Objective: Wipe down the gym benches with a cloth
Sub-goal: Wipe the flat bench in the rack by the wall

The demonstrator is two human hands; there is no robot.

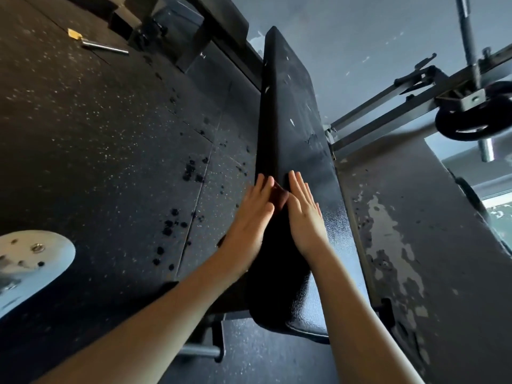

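Pressing cloth [277,259] on bench [291,92] with left hand [255,214] and right hand [303,214] flat, open; risks sliding off the edge under uneven push.

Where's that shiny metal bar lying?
In the head view, the metal bar lies on the speckled floor at upper left, left of the bench, a yellowish tag at its far end.

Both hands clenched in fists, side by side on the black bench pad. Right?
Not fists. The head view shows the left hand and right hand lying flat with fingers straight, side by side on the black bench pad.
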